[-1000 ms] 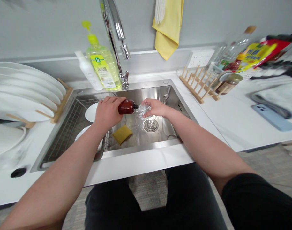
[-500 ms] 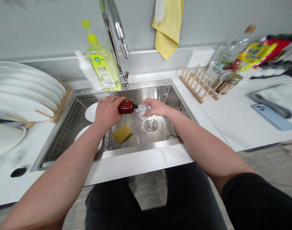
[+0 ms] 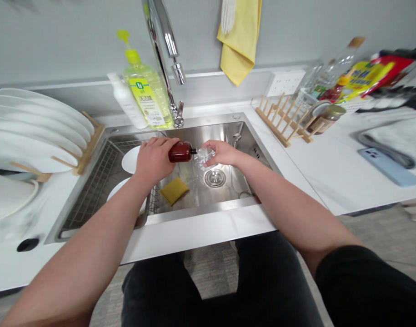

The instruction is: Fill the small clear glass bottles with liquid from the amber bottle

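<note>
Over the sink, my left hand [image 3: 156, 156] is closed around a reddish-brown bottle [image 3: 180, 152]. The bottle lies tipped on its side, its narrow black neck pointing right. My right hand [image 3: 221, 153] grips a clear, crinkled see-through piece [image 3: 202, 158], perhaps a small plastic cup or glass, right at the bottle's mouth. Whether any liquid runs between them I cannot tell. Below the bottle a yellow sponge [image 3: 174, 190] rests on the floor of the steel sink [image 3: 224, 200], left of the drain [image 3: 215, 178].
White dishes [image 3: 130, 161] sit in a wire basket [image 3: 92, 195] at the sink's left. Behind stand a faucet [image 3: 173, 68], a dish soap bottle [image 3: 148, 97] and a white bottle [image 3: 127, 100]. Plates [image 3: 33, 127] fill a left rack; a wooden rack [image 3: 284, 119] and phone [image 3: 388, 165] lie right.
Almost nothing differs. Both hands, the bottle and the clear piece keep their places; the whole view has shifted very slightly.
</note>
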The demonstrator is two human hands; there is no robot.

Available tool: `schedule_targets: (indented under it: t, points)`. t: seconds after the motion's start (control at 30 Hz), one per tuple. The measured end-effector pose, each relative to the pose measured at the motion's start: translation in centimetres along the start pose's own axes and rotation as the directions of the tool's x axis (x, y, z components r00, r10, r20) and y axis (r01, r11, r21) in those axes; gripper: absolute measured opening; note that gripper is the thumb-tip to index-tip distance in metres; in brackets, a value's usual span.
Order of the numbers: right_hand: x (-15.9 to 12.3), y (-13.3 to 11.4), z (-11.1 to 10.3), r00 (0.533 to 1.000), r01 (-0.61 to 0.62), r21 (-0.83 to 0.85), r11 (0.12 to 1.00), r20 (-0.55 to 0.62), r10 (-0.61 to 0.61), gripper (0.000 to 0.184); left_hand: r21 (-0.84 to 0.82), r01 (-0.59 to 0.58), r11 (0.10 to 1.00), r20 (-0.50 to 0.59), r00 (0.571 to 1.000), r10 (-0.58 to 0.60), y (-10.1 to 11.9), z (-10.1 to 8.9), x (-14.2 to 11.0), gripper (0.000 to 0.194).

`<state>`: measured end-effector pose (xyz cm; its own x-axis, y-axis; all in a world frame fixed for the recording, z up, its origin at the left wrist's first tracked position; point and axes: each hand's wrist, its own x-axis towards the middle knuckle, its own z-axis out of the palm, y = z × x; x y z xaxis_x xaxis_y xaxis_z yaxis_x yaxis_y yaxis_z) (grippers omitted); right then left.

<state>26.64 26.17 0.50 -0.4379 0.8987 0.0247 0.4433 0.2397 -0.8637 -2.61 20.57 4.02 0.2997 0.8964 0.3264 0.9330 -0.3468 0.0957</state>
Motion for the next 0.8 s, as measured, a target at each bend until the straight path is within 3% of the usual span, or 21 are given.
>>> schedule_targets:
  t: [0.23,0.47,0.67,0.8]
  points:
    - [0.1,0.1,0.2,1.000,0.002,0.052,0.999,-0.011,-0.002,0.061,-0.040,-0.019,0.999,-0.016,1.000,0.018,-0.2,0.2,0.1,0.068]
    - [-0.3,-0.5,0.5,1.000,-0.003,0.333,0.943,-0.008,0.006,0.063,-0.211,0.047,0.976,-0.046,0.997,-0.058,-1.1,1.6,0.3,0.081]
    - [-0.8,-1.3,0.4,1.000,0.006,0.447,0.894,-0.027,0.007,0.064,-0.492,0.183,0.851,-0.050,0.970,-0.237,-2.0,2.9,0.5,0.092]
    - [-1.4,-1.8,0.1,0.999,0.033,0.459,0.888,-0.043,-0.015,0.066,-0.578,0.150,0.802,-0.089,0.966,-0.245,-2.1,2.9,0.3,0.096]
